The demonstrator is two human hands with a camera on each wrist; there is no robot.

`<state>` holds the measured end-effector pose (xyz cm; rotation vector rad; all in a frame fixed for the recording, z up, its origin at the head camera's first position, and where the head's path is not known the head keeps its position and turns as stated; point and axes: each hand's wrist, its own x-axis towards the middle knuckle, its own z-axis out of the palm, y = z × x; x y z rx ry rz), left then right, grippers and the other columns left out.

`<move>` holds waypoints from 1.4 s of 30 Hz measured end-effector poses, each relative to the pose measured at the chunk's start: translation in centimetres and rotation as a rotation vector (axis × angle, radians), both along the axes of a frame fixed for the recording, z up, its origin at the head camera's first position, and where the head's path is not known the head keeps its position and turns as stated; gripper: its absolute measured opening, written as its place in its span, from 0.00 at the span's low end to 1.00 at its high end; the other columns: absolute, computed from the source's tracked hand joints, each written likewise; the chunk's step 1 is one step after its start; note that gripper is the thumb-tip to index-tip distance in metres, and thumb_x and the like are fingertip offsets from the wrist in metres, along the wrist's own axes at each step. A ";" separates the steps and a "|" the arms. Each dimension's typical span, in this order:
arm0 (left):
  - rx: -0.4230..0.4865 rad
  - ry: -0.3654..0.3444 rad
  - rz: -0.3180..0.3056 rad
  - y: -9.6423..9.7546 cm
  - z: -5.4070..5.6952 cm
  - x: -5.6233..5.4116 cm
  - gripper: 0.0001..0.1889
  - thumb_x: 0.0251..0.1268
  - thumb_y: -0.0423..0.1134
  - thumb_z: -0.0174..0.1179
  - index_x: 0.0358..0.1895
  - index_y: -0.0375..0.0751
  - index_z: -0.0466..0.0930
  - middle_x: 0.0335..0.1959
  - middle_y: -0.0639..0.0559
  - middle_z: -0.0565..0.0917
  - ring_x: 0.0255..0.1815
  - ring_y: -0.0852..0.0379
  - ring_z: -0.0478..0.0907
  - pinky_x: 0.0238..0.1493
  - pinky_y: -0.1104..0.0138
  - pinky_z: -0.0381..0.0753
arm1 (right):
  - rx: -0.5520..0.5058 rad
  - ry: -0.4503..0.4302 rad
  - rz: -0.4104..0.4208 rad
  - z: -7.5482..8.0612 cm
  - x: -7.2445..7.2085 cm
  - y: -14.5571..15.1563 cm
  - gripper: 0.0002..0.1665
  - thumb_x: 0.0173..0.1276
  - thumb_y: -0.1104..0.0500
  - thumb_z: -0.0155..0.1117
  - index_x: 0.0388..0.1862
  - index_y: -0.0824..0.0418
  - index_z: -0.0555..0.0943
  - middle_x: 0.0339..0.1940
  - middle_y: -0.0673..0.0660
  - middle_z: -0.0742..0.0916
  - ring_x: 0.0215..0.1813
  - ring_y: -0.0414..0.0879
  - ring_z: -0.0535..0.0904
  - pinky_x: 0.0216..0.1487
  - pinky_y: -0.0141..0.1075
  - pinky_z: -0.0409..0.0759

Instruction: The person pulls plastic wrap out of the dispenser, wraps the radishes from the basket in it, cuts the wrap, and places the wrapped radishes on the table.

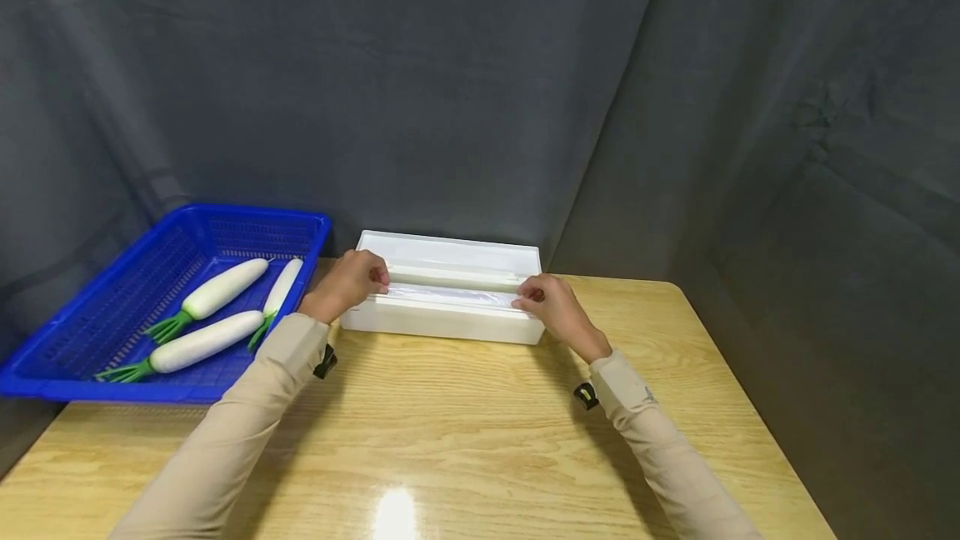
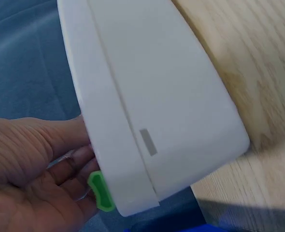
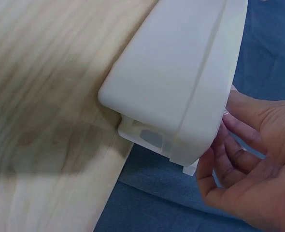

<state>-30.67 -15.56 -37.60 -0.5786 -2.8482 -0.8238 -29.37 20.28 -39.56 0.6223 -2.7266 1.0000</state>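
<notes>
Beige sleeves enter from the bottom corners of the frame, over a wood-grain surface. At the centre lies a white film dispenser box, its long axis running left to right with a slight dip to the right. The left hand is at its left end and the right hand at its right, so neither is clearly nearer. Thumbs and bent fingers appear to pinch opposite ends of the clear film, which lies between them along the box's opening; the left wrist view hides those fingertips, but shows a green plastic piece beside them. Left of the box, a blue basket holds three white radishes. Behind the opening stands the raised lid, then a dark grey curtain across the upper frame
</notes>
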 end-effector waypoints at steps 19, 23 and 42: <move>-0.064 0.224 -0.034 -0.1 -1.7 0.1 0.12 0.63 0.25 0.69 0.24 0.40 0.79 0.27 0.48 0.80 0.33 0.49 0.79 0.35 0.52 0.79 | 0.073 0.060 -0.028 -0.4 -0.5 -0.1 0.04 0.70 0.67 0.72 0.34 0.64 0.86 0.33 0.57 0.86 0.33 0.46 0.76 0.36 0.36 0.75; -0.085 0.299 -0.025 0.0 -2.2 0.4 0.11 0.63 0.23 0.68 0.26 0.39 0.80 0.27 0.47 0.81 0.32 0.47 0.81 0.34 0.51 0.81 | 0.063 0.115 -0.024 -0.8 -0.4 -0.1 0.05 0.71 0.68 0.70 0.33 0.64 0.86 0.31 0.56 0.85 0.32 0.45 0.74 0.35 0.36 0.73; -0.053 0.517 -0.024 0.0 -4.2 1.5 0.08 0.70 0.25 0.63 0.35 0.36 0.72 0.31 0.44 0.77 0.30 0.45 0.78 0.26 0.52 0.78 | 0.021 0.242 0.028 -1.7 0.9 0.3 0.03 0.76 0.65 0.65 0.42 0.65 0.82 0.18 0.51 0.75 0.20 0.35 0.59 0.24 0.30 0.60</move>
